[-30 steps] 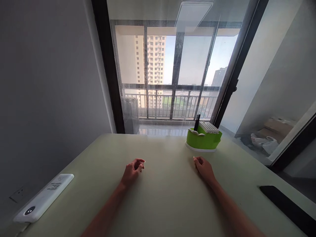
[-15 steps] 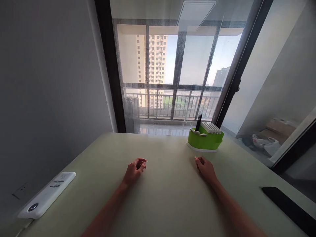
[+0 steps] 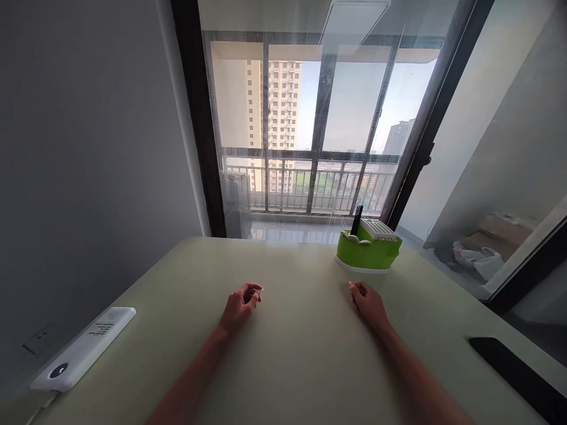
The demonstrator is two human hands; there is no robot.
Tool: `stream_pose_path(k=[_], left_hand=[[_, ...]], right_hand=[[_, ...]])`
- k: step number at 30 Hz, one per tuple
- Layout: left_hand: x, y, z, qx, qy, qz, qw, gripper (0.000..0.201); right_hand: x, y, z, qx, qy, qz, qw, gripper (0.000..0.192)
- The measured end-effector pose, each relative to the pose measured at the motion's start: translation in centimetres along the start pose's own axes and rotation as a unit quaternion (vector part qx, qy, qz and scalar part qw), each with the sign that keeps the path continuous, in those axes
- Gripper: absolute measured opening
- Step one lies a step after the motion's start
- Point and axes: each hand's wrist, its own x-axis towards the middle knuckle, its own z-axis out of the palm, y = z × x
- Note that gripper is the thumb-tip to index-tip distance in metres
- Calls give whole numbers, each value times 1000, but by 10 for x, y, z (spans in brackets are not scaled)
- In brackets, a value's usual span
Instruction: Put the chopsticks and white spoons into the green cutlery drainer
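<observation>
Holder (image 3: 368, 250) (green) beyond right hand (image 3: 367, 302).

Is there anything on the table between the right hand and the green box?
Nothing visible. Only bare table lies between the right hand and the green box, which stands just beyond the curled fingers. The hand is not touching it.

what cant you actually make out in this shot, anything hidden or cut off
Head view, the only one:
- Left hand: fingers curled inward, so whether they pinch something small cannot be told.
- Right hand: palm faces down, its underside hidden.
- White device: its printed text is too small to read.
- Flat black object: cut off by the right edge.
- Green holder: its wall hides the lower part of the dark sticks.
</observation>
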Motion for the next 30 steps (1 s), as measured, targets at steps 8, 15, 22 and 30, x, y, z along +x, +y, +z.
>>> stream_pose_path(k=[8, 15, 22, 30], left_hand=[[0, 1, 0, 2, 4, -2, 1000, 35], [-2, 3, -1, 2, 7, 0, 1000, 35], [-2, 5, -2, 1, 2, -5, 1000, 36], [-3, 6, -2, -2, 1, -6, 1000, 37]], right_hand=[[1, 2, 0, -2, 2, -3, 1000, 48], [1, 2, 1, -2, 1, -1, 1000, 49], [-1, -2, -2, -2, -7, 4, 1000, 47], [-2, -3, -2, 0, -5, 0, 1000, 47]])
